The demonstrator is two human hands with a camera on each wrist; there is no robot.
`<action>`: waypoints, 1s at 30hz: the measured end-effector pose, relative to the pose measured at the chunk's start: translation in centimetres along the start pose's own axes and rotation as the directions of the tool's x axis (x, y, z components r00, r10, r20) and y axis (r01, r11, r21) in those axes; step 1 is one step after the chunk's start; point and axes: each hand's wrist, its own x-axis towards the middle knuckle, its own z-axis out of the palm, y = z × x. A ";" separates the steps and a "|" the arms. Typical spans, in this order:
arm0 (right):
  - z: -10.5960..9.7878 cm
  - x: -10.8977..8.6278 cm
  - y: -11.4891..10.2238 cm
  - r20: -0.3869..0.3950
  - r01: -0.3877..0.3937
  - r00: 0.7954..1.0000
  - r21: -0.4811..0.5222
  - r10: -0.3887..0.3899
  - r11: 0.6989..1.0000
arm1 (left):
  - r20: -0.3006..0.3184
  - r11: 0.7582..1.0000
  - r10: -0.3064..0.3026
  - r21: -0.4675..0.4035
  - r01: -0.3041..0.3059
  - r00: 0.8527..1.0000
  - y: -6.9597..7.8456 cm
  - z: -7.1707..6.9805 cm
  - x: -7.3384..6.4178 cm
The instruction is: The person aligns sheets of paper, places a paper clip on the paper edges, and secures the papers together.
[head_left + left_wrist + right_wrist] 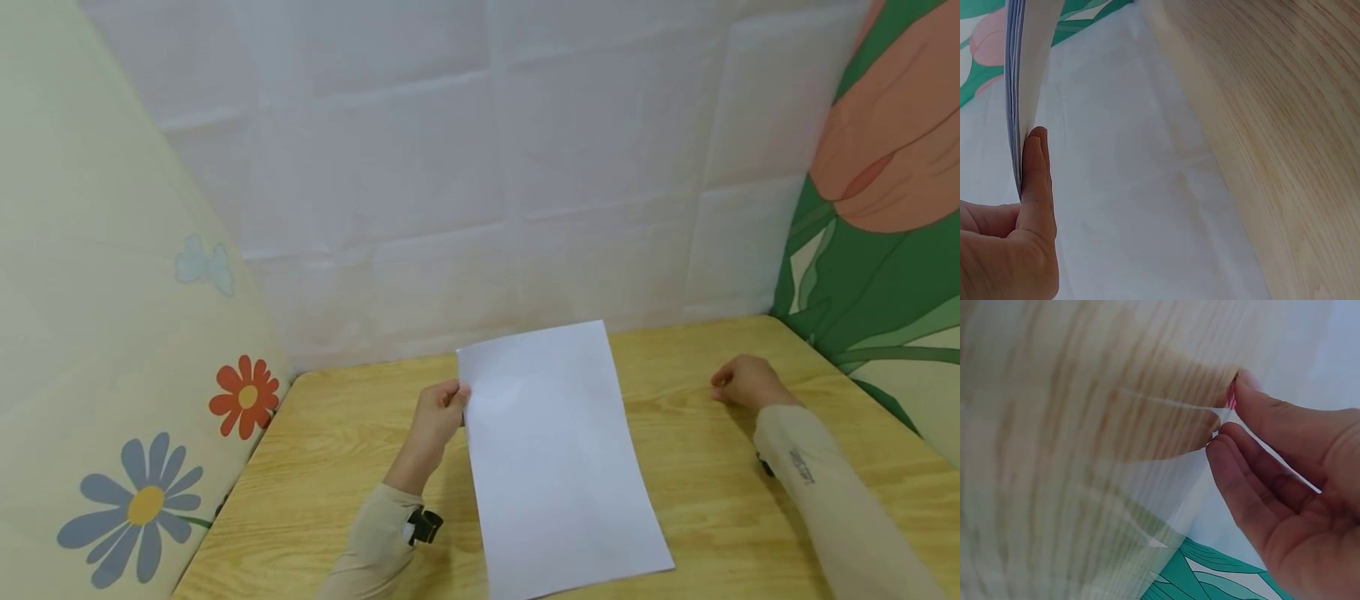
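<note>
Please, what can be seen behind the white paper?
The wooden table shows around the white paper, held by the left hand. Whatever lies directly behind it is covered in the head view.

- Left hand (1019, 250) grips layered white paper (1029, 81) at its fingertips.
- White cloth (1122, 169) hangs behind the hand.
- Wood-grain counter (1272, 106) lies apart from it.

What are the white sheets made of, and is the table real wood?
White sheets: probably paper, smooth and matte; the left wrist view shows thin, layered edges.
Tabletop: wood or a wood-look covering, I can't tell which; streaky grain, glossy finish mirroring the right hand.
</note>
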 end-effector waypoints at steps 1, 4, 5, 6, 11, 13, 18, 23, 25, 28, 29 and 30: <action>0.0 0.0 0.0 -0.001 0.003 1.000 0.000 -0.003 1.000 | 0.003 1.000 0.007 -0.002 -0.007 1.000 0.0 0.0 0.0; 0.0 0.1 0.2 -0.013 0.017 1.000 0.003 -0.017 1.000 | 0.007 1.000 0.007 -0.013 -0.007 1.000 0.1 0.0 -0.1; 0.1 0.1 0.3 -0.018 0.023 1.000 0.003 -0.023 1.000 | 0.010 1.000 0.009 -0.014 -0.009 1.000 0.0 0.0 -0.1; 0.1 0.1 0.4 -0.021 0.032 0.999 0.002 -0.032 0.999 | 0.011 1.000 0.005 -0.017 -0.005 1.000 0.0 0.0 -0.1; 0.3 0.1 0.7 -0.019 0.036 0.999 0.011 -0.036 0.999 | 0.016 1.000 0.001 -0.017 0.000 1.000 -0.1 0.0 -0.2; 0.3 0.0 0.7 -0.014 0.030 0.999 0.017 -0.029 0.999 | 0.016 1.000 0.002 -0.017 -0.002 1.000 -0.2 0.1 -0.2; 0.2 -0.2 0.4 -0.002 0.016 1.000 0.017 -0.016 1.000 | 0.027 1.000 0.000 -0.024 0.001 1.000 -0.5 0.2 -0.2; 0.3 -0.6 0.2 -0.039 -0.021 0.999 0.036 0.022 0.999 | 0.022 1.000 0.006 -0.019 -0.006 1.000 -0.6 0.2 -0.1; 0.4 -0.8 0.2 -0.066 -0.029 0.997 0.053 0.032 0.998 | 0.022 1.000 0.010 -0.014 -0.009 1.000 -0.6 0.2 -0.1; 0.4 -1.2 0.2 -0.091 -0.041 0.995 0.065 0.047 0.997 | 0.027 1.000 0.016 -0.011 -0.016 0.999 -0.6 0.3 0.0; 0.4 -1.3 0.2 -0.094 -0.045 0.994 0.067 0.052 0.997 | 0.030 1.000 0.017 -0.013 -0.017 0.999 -0.6 0.4 0.0; 0.3 -1.4 0.1 -0.096 -0.050 0.994 0.069 0.057 0.996 | 0.032 1.000 0.020 -0.014 -0.020 0.999 -0.6 0.4 0.1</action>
